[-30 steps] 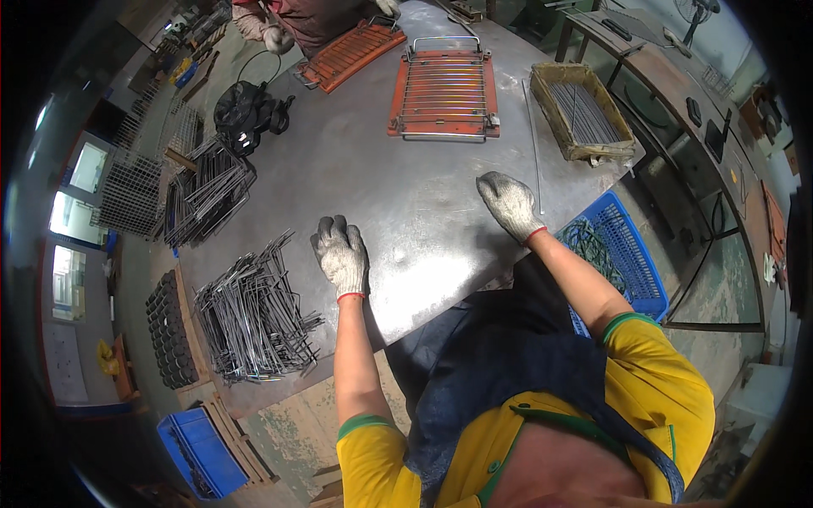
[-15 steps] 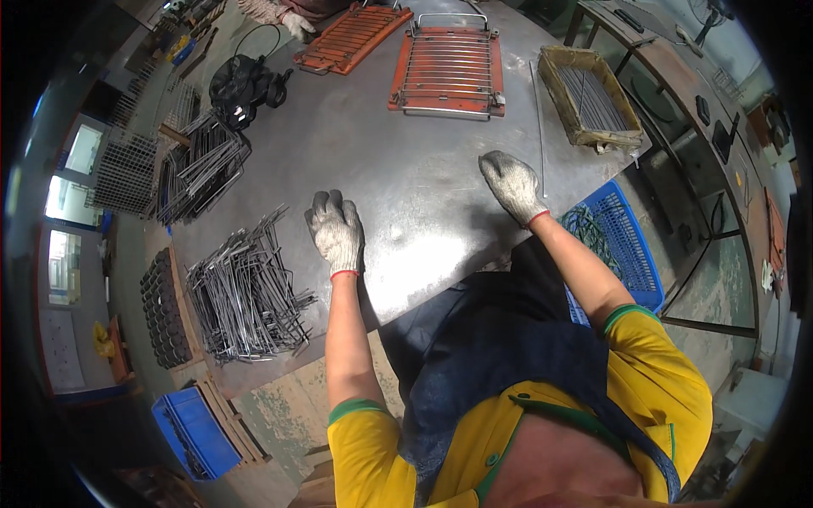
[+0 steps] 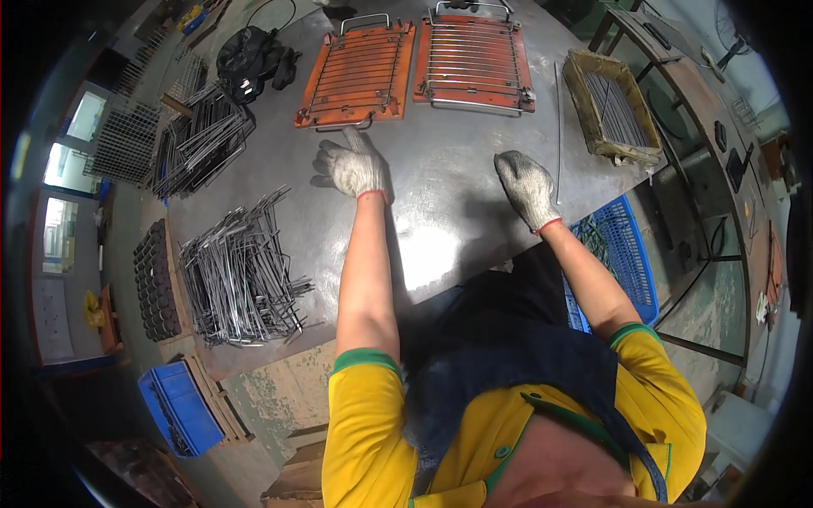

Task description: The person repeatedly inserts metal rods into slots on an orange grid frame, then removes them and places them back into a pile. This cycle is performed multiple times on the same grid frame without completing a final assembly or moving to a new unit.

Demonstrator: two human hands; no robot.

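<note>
Orange rod frame (image 3: 356, 74) just beyond a splayed left hand (image 3: 354, 167)

Flat on the metal table (image 3: 440, 161), beside a second orange frame (image 3: 472, 63) to its right. Near its closer edge, left fingers opened wide; whether in contact, cannot tell. Over bare metal, a loosely curled right hand (image 3: 525, 188) with hidden palm: cannot tell whether holding anything. Towards the left, a pile of bent rods (image 3: 241, 279).

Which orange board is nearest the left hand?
The left orange board: its near edge lies right by the left hand, while the right orange board sits farther off.
</note>
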